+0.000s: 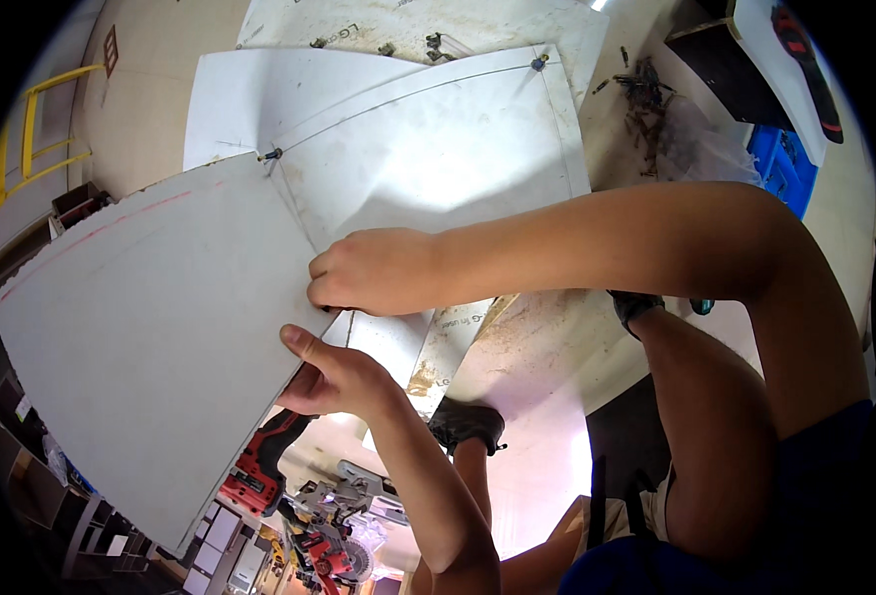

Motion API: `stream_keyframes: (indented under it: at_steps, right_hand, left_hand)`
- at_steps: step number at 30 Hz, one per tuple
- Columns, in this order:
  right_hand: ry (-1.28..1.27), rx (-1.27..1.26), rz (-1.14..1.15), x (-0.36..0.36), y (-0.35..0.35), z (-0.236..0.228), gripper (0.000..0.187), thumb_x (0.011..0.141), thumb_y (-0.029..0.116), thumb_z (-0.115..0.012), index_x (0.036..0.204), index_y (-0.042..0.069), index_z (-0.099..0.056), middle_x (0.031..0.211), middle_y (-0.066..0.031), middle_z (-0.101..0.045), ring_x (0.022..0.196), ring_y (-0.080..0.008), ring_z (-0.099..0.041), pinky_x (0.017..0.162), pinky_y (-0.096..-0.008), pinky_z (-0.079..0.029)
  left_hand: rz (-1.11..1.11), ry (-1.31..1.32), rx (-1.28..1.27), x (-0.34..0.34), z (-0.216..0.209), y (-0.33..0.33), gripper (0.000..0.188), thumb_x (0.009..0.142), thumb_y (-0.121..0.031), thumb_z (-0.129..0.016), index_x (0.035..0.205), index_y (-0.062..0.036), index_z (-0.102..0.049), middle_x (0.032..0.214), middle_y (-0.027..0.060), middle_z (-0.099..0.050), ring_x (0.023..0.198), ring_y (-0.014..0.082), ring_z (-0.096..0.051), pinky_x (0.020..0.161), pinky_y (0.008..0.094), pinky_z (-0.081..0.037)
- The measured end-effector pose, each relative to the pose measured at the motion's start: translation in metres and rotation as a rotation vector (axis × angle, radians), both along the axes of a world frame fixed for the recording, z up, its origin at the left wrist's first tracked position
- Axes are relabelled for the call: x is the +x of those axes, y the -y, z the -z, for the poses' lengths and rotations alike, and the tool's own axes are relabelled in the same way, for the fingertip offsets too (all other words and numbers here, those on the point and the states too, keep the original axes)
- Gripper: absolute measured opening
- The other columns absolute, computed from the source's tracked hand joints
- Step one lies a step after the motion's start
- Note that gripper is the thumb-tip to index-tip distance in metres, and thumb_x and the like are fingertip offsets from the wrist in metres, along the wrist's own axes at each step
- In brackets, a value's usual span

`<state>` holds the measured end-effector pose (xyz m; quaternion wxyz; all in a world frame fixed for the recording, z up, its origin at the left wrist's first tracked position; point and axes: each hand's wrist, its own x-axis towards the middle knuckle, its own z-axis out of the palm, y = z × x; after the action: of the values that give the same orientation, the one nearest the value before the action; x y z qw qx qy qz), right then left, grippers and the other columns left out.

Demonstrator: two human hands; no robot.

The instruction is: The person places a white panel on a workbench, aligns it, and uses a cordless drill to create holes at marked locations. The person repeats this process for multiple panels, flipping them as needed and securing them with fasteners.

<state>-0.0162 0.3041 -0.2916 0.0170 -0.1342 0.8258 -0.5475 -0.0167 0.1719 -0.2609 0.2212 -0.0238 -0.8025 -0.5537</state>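
Note:
A large white board (150, 337) with a rough far edge and a faint red line is tilted up on the left. My left hand (344, 377) grips its near right edge, thumb on the top face and fingers underneath. Close by, my right hand (383, 273) is closed at the board's right corner, its fingertips partly hidden. Behind it lies another white board (438, 149) with pencilled lines along its edges. Small dark fasteners stand at two of its corners, one fastener (539, 62) at the far right and another fastener (272, 155) beside the held board.
A red and black power tool (259, 466) shows below the held board, with a red saw (329, 555) beyond. Loose screws (646, 99), a clear plastic bag (701, 149) and a blue bin (783, 169) are at right. A yellow rail (29, 134) stands far left.

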Motion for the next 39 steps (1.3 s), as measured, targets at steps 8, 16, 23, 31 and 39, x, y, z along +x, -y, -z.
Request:
stream_keyframes:
  at_steps: [8,16,23,31,39]
  right_hand:
    - [0.064,-0.095,-0.07,-0.009,-0.009,0.0,0.015,0.087,0.015,-0.069,0.093,0.003,-0.073,0.089,-0.0148,-0.07,0.086,-0.0356,-0.069,0.075,-0.0449,-0.055]
    - [-0.028,0.057,-0.15,-0.02,-0.012,0.0,0.017,0.088,0.019,-0.068,0.091,0.002,-0.072,0.089,-0.0155,-0.069,0.086,-0.0354,-0.068,0.076,-0.0455,-0.054]
    - [-0.029,0.035,-0.126,-0.025,-0.019,-0.003,0.017,0.089,0.019,-0.067,0.091,0.003,-0.07,0.087,-0.0148,-0.068,0.086,-0.0358,-0.068,0.076,-0.0466,-0.055]
    - [-0.235,0.215,-0.156,-0.019,-0.02,-0.001,0.017,0.088,0.019,-0.065,0.09,0.002,-0.064,0.089,-0.0133,-0.065,0.084,-0.0348,-0.069,0.071,-0.046,-0.057]
    - [-0.299,0.275,-0.143,-0.02,-0.011,0.001,0.01,0.082,0.015,-0.064,0.083,0.005,-0.066,0.084,-0.0136,-0.069,0.08,-0.0347,-0.071,0.066,-0.0456,-0.059]
  left_hand:
    - [0.022,-0.021,0.003,-0.001,0.002,0.002,0.056,0.094,-0.014,-0.073,0.132,0.0089,-0.04,0.12,0.026,-0.064,0.109,0.0276,-0.065,0.092,0.0389,-0.055]
    - [0.011,-0.008,-0.038,-0.002,0.001,0.006,0.055,0.095,-0.012,-0.071,0.133,0.0124,-0.038,0.121,0.0289,-0.063,0.105,0.0292,-0.067,0.089,0.0385,-0.057]
    - [0.015,-0.006,-0.031,0.0,0.0,0.004,0.056,0.095,-0.013,-0.072,0.133,0.0111,-0.039,0.121,0.0269,-0.063,0.106,0.028,-0.067,0.089,0.0377,-0.057]
    - [-0.013,-0.037,0.0,-0.001,0.004,0.004,0.055,0.093,-0.017,-0.075,0.131,0.0084,-0.044,0.116,0.0238,-0.066,0.105,0.0257,-0.066,0.089,0.0368,-0.055]
    - [0.03,-0.129,-0.061,-0.011,0.015,0.027,0.047,0.093,-0.006,-0.073,0.13,0.0111,-0.049,0.121,0.0233,-0.066,0.108,0.0247,-0.065,0.096,0.0392,-0.054]
